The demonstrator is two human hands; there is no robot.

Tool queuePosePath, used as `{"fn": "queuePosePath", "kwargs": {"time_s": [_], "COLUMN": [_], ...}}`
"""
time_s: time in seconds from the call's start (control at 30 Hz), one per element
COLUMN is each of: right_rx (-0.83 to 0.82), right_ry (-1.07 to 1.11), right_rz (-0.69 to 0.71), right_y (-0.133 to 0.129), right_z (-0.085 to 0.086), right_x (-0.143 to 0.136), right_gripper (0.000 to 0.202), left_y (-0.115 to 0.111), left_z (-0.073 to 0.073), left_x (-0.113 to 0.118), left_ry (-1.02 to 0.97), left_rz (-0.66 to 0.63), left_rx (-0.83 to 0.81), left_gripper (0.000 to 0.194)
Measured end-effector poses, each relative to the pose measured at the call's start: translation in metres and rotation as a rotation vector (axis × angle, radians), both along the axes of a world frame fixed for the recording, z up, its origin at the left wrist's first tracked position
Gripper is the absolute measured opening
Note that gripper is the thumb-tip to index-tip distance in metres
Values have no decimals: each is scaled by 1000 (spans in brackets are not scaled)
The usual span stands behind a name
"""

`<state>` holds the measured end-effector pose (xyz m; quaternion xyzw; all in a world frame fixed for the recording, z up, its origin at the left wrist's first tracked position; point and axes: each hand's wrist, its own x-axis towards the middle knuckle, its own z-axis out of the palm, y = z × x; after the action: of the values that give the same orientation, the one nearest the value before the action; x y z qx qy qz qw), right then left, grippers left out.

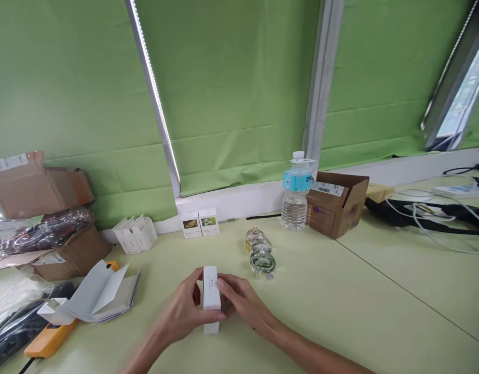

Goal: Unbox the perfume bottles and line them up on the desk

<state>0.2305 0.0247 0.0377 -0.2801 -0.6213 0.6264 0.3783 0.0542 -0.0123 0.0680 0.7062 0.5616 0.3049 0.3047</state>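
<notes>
A small white box with small dark print on its top stands on the table at the front middle. My left hand grips it from the left, the thumb across its near face. From the right, my right hand holds the same box, fingers along its side and thumb near the top edge. Beyond my hands lie several small glass bottles in a row, with a tiny purple piece close by. Two white boxes with pictures stand against the wall behind.
A group of white boxes stands at the back left. Left of my hands are an open booklet, an orange power strip and stacked cardboard boxes. A water bottle, an open carton and cables occupy the back right.
</notes>
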Motion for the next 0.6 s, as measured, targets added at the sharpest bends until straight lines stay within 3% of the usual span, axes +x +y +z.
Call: {"fn": "queuePosePath", "kwargs": {"time_s": [0.2, 0.4, 0.6], "right_rx": [-113, -102, -103], "right_ry": [-130, -257, -369], "right_rz": [43, 106, 143], "right_y": [3, 6, 15], "right_z": [24, 35, 33], "right_x": [4, 13, 23], "right_gripper": [26, 15, 15], "left_y": [-8, -13, -16], "left_z": [1, 2, -2], "left_x": [13, 25, 35], "left_ry": [323, 464, 483], "left_rz": [186, 197, 162], "left_rx": [158, 235, 271], "left_gripper": [59, 54, 49]}}
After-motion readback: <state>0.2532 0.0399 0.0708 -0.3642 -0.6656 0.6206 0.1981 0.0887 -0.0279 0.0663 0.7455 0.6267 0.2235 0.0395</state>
